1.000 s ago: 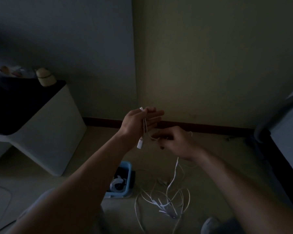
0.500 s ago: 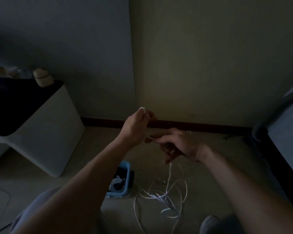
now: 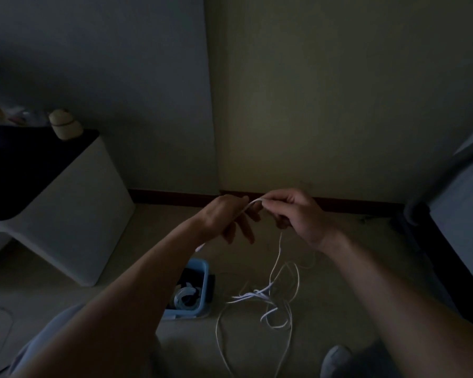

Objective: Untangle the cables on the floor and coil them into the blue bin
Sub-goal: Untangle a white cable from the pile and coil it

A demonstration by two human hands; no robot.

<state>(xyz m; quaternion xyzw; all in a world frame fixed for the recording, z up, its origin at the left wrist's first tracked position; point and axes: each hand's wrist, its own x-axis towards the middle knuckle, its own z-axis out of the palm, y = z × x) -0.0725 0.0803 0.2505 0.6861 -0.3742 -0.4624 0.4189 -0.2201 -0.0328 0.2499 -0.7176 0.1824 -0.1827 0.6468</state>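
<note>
Both hands are raised in front of the wall corner, close together. My right hand (image 3: 298,214) pinches a thin white cable (image 3: 277,257) at its fingertips. My left hand (image 3: 227,218) holds the same cable, a strand crossing its palm and a white plug end poking out below the wrist. From my right hand the cable hangs down to a loose tangle of white cables (image 3: 262,301) on the floor. The small blue bin (image 3: 200,271) stands on the floor left of the tangle, partly hidden by my left forearm, with coiled cable inside.
A white cabinet (image 3: 74,222) with a dark top stands at the left, small objects on it. Dark furniture (image 3: 453,241) lines the right edge. Another cable (image 3: 3,323) loops on the floor at far left. My knees show at the bottom.
My right hand has risen from below my left hand to the same height and now meets it at the fingertips. My left hand has lowered a little. The tangle on the floor has shifted slightly.
</note>
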